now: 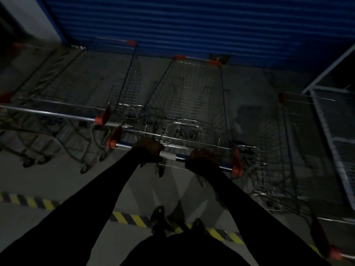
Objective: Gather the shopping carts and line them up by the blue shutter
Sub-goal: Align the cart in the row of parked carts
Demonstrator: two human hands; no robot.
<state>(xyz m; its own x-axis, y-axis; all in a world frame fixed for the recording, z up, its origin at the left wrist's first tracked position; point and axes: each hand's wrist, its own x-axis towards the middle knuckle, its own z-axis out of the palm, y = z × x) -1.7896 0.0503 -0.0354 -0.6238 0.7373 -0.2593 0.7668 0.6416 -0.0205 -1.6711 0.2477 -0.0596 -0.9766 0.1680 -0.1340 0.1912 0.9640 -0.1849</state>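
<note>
Dim light and motion blur soften everything here. The left grip (148,149) and the right grip (204,157), both coming out of dark sleeves, are curled closed around the blue handle bar (180,158) of the middle shopping cart (184,96). They sit either side of a white sleeve (167,155) on that bar, and any print on the sleeve is too blurred to read. Red caps close the bar's two ends. The cart's wire basket runs away toward twelve o'clock, and its red-cornered front edge lies near the foot of the blue shutter (172,25), which fills the top of the view. Whether the two touch cannot be told. At nine to ten o'clock the left cart (57,113) stands just beside the held one, pointing the same way at the shutter, with more wire frames blurred behind it. At three to four o'clock the right cart (288,150) stands close alongside, its red-capped handle reaching toward five o'clock. Beyond it, at two to three o'clock, is a pale metal frame (326,116) with mesh panels. A yellow-and-black hazard strip (130,217) crosses the grey floor (57,179) from eight to five o'clock. Dark shoes (158,215) stand on that strip at six o'clock. No brand or label is legible on any cart.
</note>
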